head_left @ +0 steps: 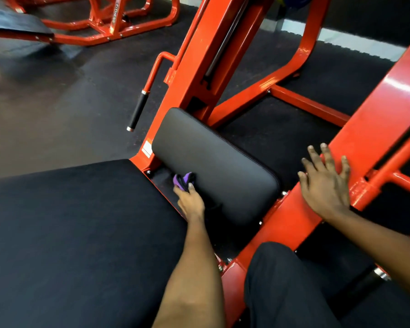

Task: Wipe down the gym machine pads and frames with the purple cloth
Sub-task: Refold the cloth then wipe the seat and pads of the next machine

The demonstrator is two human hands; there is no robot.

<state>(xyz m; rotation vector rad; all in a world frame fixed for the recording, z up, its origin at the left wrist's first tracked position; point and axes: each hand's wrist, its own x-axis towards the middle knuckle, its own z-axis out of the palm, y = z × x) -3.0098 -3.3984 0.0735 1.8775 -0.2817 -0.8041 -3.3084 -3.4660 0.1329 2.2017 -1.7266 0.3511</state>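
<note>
Orange-red painted steel frame (376, 110) surrounds a broad black upholstered seat pad (81, 233) and a smaller rounded rectangular dark grey vinyl pad (211, 166). In so tight a gap the cloth could likely snag on the frame bolt (148, 172), or knuckles scrape the steel edge. The right hand (324, 185) lies flat on a frame beam, fingers spread, bracing. The left hand (191, 201) reaches between the two pads, fingers curled round the bunched purple cloth (184, 181), which touches the smaller pad's lower left corner.
</note>
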